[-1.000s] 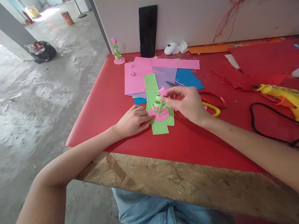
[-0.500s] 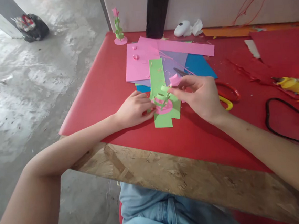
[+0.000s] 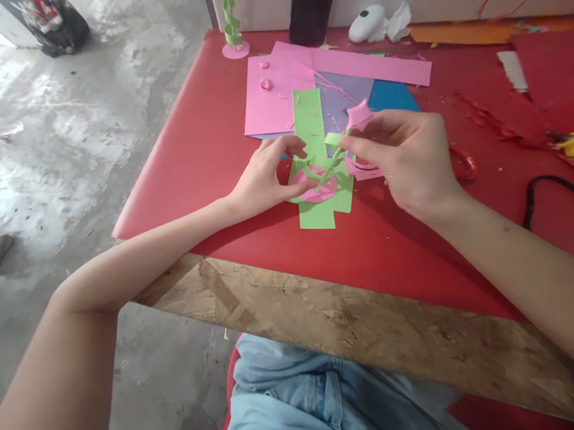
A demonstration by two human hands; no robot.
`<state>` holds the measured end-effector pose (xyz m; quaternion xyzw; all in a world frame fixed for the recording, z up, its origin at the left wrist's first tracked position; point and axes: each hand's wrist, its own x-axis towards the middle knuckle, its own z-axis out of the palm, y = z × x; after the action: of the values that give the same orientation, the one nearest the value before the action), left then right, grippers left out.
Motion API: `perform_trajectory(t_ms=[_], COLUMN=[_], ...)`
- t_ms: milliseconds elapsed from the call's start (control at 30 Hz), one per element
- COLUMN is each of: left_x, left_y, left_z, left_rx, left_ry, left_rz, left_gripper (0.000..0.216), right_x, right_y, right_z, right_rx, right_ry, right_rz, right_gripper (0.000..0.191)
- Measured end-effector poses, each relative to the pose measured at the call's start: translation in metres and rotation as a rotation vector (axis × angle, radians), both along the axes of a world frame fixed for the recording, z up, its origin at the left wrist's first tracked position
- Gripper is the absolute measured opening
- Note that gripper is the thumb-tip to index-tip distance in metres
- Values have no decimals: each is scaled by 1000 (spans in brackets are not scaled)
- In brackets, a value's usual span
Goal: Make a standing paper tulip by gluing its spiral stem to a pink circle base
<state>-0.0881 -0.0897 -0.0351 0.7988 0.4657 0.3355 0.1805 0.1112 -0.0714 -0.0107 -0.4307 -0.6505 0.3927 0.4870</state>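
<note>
"Both hands have shifted since the earlier frame: I see the left hand unfolded, and the right hand has taken the top of the paper flower further toward its own side. My view has tilted as well."

"Report progress."

"Pink disc, curled green stem and pink star form one piece, so I judge assembly largely done. Whether every joint is fixed, I cannot tell. A similar flower stands upright beyond the left hand; by comparison this stem leans toward the right hand, so straightening may be left."

"Report location of the workpiece."

"It is between the two hands, its disc over the green paper, near the left fingertips."

"Report each hand."

"Right: thumb and fingers pinch the stem's upper end, just below the star. Left: thumb and fingers are spread well apart, grasping nothing that I can see. Its thumb tip overlaps the disc in my view; I cannot confirm contact."
</note>
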Motion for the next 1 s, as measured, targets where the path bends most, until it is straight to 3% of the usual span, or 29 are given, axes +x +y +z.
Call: perform_trajectory(t_ms=[133, 333, 467, 833, 1000], left_x=[3, 3, 2, -1, -7], left_y=[-1, -2, -1, 0, 1], left_z=[-1, -1, 0, -1, -3], left_rx=[-68, -78, -68, -109, -82], left_ry=[-75, -71, -34, -2, -40], left_rz=[-25, -13, -29, -84, -117], left_gripper=[46, 41, 39, 37, 48], right_x=[-3, -3, 0, 0, -2], right_y=[-4, -11, -12, -11, -13], right_z=[0, 2, -1, -1, -1], right_rx=[140, 254, 338, 364, 371], right_ry=[-95, -186, -226, -291, -316], right_rz=[25, 84, 93, 134, 112], right_gripper=[32, 5, 4, 5, 3])
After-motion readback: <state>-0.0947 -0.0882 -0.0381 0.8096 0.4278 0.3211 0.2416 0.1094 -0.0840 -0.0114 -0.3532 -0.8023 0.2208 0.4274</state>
